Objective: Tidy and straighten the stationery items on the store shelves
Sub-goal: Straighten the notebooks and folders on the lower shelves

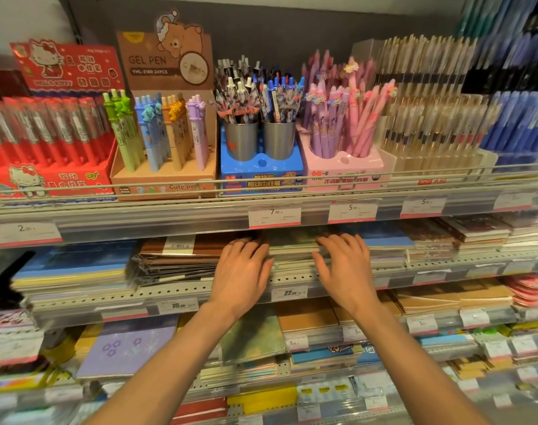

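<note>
While my forearms reach in over the lower shelves of flat notebooks, my left hand (241,273) and right hand (343,269) rest on either side of one stack of notebooks (292,250) on the second shelf (292,279), just under the price rail. Neither grip is closed round anything: the fingers lie spread and only lightly bent, fingertips on the stack's top and front edge, so I am pressing and squaring it, not lifting it. I judge this the step of straightening that one pile. The next move calls for an even push with both hands so the edges line up with the shelf lip, without nudging the brown wrapped pile (182,259) just to its left, which already sits skewed and probably wants attention after.

Beyond, on the upper shelf, stand the pen displays: the red Hello Kitty box (51,167), the gel pen box (166,148), the blue holder with two metal cups (261,161) and the pink pen holder (341,161).

The stack's cover is shadowed by the rail and I cannot read it, and its back is hidden. The picture's edges are blurred, and the far-right goods are cut off.
</note>
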Available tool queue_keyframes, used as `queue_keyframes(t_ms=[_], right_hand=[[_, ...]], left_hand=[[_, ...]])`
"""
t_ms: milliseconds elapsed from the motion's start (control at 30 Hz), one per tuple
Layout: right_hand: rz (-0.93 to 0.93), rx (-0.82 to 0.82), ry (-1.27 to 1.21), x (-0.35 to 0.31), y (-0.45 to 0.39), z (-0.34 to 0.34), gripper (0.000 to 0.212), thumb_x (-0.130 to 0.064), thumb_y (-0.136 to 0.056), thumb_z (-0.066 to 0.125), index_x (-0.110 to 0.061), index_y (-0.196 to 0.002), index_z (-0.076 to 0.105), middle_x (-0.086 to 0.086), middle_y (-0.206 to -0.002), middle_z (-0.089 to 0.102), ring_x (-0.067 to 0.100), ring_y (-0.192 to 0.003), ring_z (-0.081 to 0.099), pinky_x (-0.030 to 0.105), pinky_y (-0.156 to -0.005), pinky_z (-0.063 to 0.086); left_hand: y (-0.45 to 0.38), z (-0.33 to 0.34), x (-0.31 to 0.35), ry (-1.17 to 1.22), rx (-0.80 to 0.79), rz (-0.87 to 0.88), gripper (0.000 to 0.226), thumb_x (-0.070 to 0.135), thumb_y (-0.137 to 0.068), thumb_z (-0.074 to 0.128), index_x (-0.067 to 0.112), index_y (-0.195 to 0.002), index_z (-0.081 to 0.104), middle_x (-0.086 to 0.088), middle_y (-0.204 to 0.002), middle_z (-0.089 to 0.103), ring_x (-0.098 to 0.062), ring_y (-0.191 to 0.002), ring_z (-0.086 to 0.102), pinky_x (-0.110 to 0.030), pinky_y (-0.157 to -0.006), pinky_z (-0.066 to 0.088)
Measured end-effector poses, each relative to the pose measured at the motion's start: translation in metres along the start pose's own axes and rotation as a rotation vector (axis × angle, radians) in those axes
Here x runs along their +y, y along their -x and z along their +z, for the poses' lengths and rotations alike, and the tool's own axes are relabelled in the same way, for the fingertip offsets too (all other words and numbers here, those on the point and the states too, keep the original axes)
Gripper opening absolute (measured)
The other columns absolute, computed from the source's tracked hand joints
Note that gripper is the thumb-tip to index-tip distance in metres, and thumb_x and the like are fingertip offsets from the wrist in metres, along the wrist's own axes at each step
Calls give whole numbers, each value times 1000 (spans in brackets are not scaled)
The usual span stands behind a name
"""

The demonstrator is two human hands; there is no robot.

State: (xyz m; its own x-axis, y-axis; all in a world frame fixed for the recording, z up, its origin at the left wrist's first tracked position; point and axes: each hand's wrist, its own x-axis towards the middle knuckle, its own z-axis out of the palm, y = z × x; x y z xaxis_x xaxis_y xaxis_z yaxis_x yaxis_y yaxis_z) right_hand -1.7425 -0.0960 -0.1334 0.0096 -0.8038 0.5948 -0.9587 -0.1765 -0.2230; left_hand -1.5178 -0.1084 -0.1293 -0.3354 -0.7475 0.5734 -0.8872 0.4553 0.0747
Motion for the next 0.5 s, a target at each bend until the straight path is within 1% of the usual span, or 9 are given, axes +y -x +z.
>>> queue_keyframes(t_ms=[100, 200, 233, 300, 400, 433, 500], right_hand=[[52, 28, -153, -14, 17, -7, 37, -32, -97, 57, -16, -131, 59, 2, -135, 57, 20, -129, 46, 41, -111, 35], [128, -3, -336, -35, 40, -6, 36, -30, -97, 57, -20, -132, 57, -3, -135, 53, 13, -125, 47, 30, -106, 37], [167, -34, -404, -45, 48, -4, 35, -31, -97, 56, -23, -132, 56, -6, -132, 53, 11, -120, 51, 28, -102, 40], [248, -118, -521, -64, 63, 6, 33, -33, -98, 55, -28, -130, 55, -10, -122, 55, 6, -103, 59, 27, -91, 48], [319, -202, -666, -98, 84, 32, 29, -28, -96, 58, -25, -126, 58, -8, -106, 60, 6, -80, 59, 31, -74, 53], [328, -218, -706, -110, 92, 41, 28, -26, -96, 59, -23, -124, 59, -8, -102, 61, 7, -75, 57, 32, -70, 52], [359, -259, -733, -135, 108, 58, 26, -24, -95, 60, -26, -120, 60, -10, -99, 62, 7, -77, 57, 30, -72, 50]], left_hand=[[16, -16, -3, 143, -5, 42, 39, 39, -101, 45, 19, -131, 60, 3, -130, 60, -15, -124, 50, -36, -105, 43], [43, -35, -14, 252, -19, 16, 36, 36, -100, 50, 19, -130, 60, 5, -127, 58, -11, -120, 50, -28, -100, 44], [54, -41, -20, 296, -28, -21, 34, 36, -100, 51, 19, -129, 60, 7, -125, 59, -8, -117, 52, -26, -97, 45], [80, -51, -36, 398, -67, -131, 32, 35, -100, 52, 24, -128, 59, 13, -119, 60, 0, -106, 57, -21, -90, 46], [123, -61, -66, 522, -84, -328, 29, 32, -98, 57, 30, -127, 59, 18, -109, 63, 0, -96, 62, -17, -83, 49], [137, -63, -78, 551, -77, -393, 28, 30, -98, 58, 31, -125, 60, 19, -106, 65, -1, -95, 62, -16, -82, 50], [166, -64, -103, 592, -69, -510, 26, 30, -98, 58, 32, -123, 62, 20, -102, 67, -1, -93, 64, -16, -79, 52]])
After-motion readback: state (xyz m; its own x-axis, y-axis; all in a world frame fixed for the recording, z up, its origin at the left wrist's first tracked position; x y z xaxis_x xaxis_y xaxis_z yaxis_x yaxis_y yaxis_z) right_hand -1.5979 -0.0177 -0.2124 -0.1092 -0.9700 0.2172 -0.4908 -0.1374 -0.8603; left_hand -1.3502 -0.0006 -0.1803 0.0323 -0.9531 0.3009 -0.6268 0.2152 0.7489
